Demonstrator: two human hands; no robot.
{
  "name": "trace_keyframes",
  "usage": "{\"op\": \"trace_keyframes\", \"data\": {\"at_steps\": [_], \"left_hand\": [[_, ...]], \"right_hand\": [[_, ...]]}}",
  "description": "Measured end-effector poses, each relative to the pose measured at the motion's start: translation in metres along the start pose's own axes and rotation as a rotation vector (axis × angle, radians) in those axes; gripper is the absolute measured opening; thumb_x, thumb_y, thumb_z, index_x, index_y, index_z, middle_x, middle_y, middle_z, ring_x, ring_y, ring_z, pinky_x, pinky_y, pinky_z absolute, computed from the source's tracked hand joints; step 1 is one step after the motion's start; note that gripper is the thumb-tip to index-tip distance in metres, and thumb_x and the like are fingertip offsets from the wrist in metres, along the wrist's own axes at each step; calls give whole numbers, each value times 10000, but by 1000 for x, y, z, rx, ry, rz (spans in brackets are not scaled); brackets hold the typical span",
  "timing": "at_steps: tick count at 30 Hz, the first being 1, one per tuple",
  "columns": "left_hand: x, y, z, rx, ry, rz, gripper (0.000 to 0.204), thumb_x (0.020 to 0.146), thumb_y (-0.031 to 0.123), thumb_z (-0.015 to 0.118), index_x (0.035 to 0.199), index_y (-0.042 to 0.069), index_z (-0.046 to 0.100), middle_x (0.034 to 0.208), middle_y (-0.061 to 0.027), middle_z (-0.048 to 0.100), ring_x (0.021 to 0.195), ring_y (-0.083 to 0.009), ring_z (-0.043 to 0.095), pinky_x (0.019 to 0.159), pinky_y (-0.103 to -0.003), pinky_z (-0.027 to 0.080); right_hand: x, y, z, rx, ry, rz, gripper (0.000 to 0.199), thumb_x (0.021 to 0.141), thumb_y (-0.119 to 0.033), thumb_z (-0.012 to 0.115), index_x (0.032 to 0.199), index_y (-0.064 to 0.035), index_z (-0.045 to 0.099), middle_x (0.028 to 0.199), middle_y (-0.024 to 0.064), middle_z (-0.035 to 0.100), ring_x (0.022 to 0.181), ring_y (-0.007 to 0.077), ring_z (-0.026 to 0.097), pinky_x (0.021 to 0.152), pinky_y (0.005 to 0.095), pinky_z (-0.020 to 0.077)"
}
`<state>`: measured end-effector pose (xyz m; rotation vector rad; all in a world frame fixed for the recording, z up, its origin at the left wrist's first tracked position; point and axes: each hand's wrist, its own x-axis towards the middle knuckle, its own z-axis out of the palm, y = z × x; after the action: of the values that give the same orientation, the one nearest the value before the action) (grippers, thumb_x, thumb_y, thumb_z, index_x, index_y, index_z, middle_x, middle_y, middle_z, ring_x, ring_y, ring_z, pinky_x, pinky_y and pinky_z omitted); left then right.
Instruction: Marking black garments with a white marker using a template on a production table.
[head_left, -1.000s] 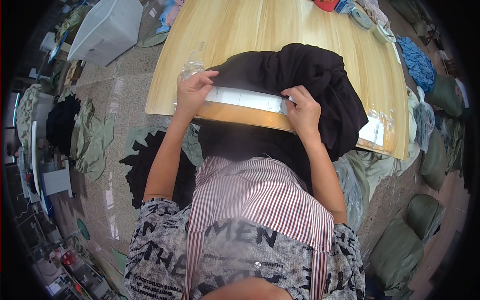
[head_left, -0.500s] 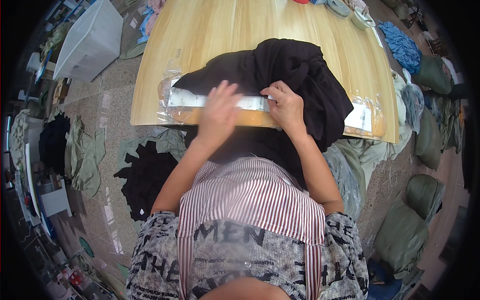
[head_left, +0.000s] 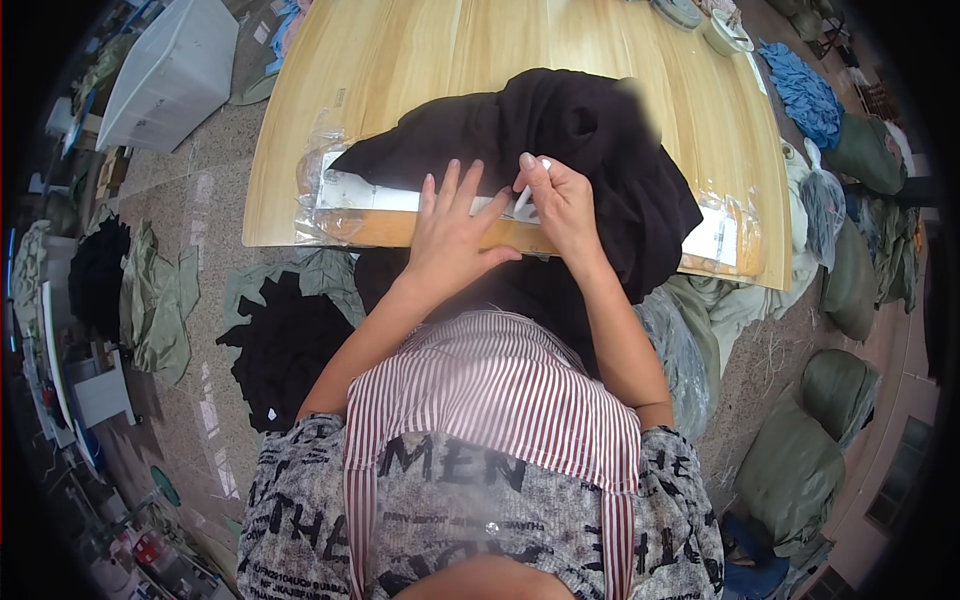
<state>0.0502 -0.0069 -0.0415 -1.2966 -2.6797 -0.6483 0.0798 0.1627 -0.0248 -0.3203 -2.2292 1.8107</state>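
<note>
Clear plastic bag (head_left: pixel 345 195) lies at the table (head_left: pixel 420 60) edge; left hand (head_left: pixel 452 235) flat, fingers spread on it; right hand (head_left: pixel 560 200) pinches its white strip (head_left: pixel 528 195), black garment (head_left: pixel 560 140) just beyond.

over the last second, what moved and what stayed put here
The left hand slid from the left end of the clear plastic bag toward the middle and now lies flat, fingers spread, beside the right hand. The right hand now pinches a small white strip. The black garment and wooden table stayed put.
</note>
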Motion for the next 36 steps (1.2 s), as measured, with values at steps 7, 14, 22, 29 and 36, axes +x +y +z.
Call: {"op": "trace_keyframes", "data": {"at_steps": [7, 14, 22, 29, 36], "left_hand": [[-3, -1, 4, -47, 20, -30, 753, 676, 507, 753, 1291, 121, 553, 1460, -233, 308, 1373, -435, 238, 1091, -595, 184], [-1, -3, 6, -52, 45, 2, 749, 681, 481, 755, 1297, 120, 530, 1423, -257, 338, 1354, -465, 250, 1072, -615, 206], [0, 0, 6, -50, 56, -9, 758, 692, 498, 741, 1290, 84, 528, 1423, -246, 349, 1351, -450, 270, 1072, -608, 213], [1, 1, 10, -185, 119, 59, 660, 696, 380, 764, 1215, 36, 545, 1333, -209, 439, 1284, -388, 366, 1070, -530, 282], [4, 2, 9, -332, 75, 18, 558, 684, 212, 759, 1166, 11, 563, 1129, -198, 589, 1121, -400, 486, 949, -489, 387]], "right_hand": [[-2, 14, 20, -43, 6, -5, 211, 861, -251, 637, 911, -49, 676, 712, 94, 668, 638, 165, 643, 607, 291, 491], [-3, 4, 21, -357, 5, -151, 145, 865, -162, 648, 926, -30, 660, 767, 69, 666, 648, 130, 639, 597, 263, 500], [5, 4, 30, -654, 120, -283, 181, 849, -188, 668, 807, -19, 618, 680, 107, 623, 542, 236, 600, 510, 308, 476], [8, -5, 45, 125, 53, -116, 120, 903, -109, 620, 870, 5, 635, 793, -23, 626, 693, 40, 550, 601, 218, 465], [16, -16, 62, -442, -119, -294, 151, 826, -193, 652, 939, -97, 679, 870, 62, 665, 725, 215, 638, 666, 321, 498]]}}
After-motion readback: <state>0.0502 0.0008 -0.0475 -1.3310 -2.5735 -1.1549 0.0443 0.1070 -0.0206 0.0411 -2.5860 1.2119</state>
